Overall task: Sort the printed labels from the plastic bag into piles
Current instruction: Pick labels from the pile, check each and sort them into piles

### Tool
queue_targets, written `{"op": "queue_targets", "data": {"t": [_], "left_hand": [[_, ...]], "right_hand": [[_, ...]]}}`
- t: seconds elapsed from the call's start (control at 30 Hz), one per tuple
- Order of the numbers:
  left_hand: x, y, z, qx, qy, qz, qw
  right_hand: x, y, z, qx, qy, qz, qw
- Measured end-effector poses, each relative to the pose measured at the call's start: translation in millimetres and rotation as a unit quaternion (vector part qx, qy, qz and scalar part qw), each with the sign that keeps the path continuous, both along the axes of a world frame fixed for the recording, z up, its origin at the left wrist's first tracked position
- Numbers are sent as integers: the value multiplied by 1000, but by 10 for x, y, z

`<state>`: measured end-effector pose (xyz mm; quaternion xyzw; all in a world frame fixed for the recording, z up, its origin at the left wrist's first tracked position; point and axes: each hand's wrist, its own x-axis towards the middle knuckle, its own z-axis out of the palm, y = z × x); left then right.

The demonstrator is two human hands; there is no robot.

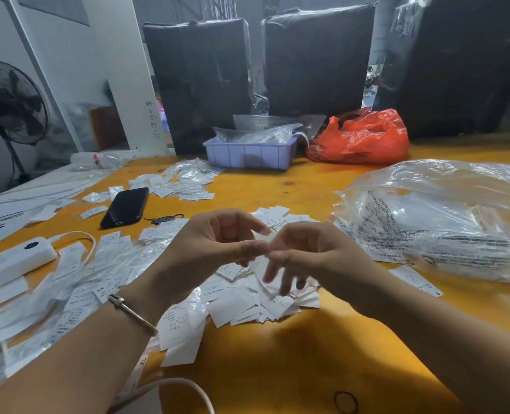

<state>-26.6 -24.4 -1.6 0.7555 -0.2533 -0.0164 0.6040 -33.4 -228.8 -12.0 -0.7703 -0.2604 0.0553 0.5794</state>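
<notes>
Labels (247,300) lie heaped beneath both hands (217,243) — fingertips pinching one between them.

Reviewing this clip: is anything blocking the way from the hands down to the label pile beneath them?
Nothing visible does. The left hand and right hand meet in the air, directly above the label pile. The phone and the clear plastic bag lie off to the sides.

Two bare hands, left hand (217,243) and right hand (310,252), meeting fingertip to fingertip above a heap of white labels (247,300) on the yellow table (292,369), clear plastic bag (444,219) at right.
</notes>
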Motion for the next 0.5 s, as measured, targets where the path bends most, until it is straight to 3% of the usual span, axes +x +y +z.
{"op": "queue_targets", "data": {"t": [0.2, 0.37, 0.5], "left_hand": [[11, 19, 5, 29, 30, -9, 999], [21, 4, 1, 92, 58, -29, 994], [16, -12, -11, 101, 26, -32, 994]], "right_hand": [[85, -129, 23, 46, 66, 14, 997], [94, -97, 0, 42, 26, -1, 999], [51, -69, 14, 33, 10, -15, 999]]}}
